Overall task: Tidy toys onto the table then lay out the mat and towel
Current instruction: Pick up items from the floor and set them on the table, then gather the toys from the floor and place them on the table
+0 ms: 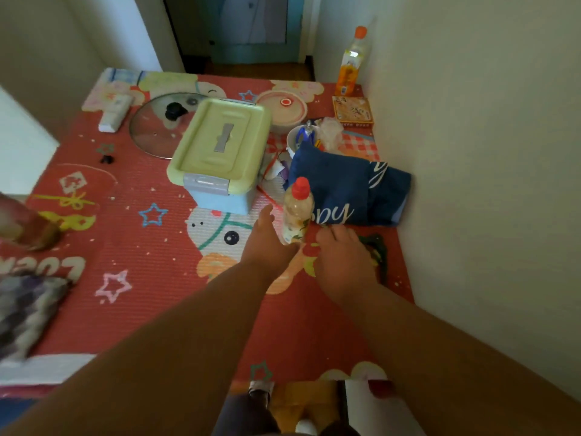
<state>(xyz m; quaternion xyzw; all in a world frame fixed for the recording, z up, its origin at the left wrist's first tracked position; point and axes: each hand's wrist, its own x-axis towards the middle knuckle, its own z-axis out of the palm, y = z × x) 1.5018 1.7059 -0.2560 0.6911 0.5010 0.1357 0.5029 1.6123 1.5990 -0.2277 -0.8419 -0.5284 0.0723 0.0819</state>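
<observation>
Head view: red cartoon-print mat (132, 234) covers the worktop, wall along its right edge. Left hand (267, 243) reaches forward, fingers straight and relaxed, touching or just beside a small clear bottle with red cap (297, 212); cannot tell if it holds it. Right hand (342, 262) rests palm-down on the mat just right of the bottle, over a dark green thing (379, 247), fingers loosely bent, nothing clearly held. Folded blue towel with white lettering (349, 187) lies directly behind the bottle. Green-lidded blue box (220, 149), latched shut, contents hidden. Glass pot lid (157, 124) left of it, pink lidded bowl (284, 108) behind. White cup (300, 140) holds blue-handled scissors. Tall orange-capped bottle (352, 62) stands in the far right corner, flat orange box (352, 110) near it.
</observation>
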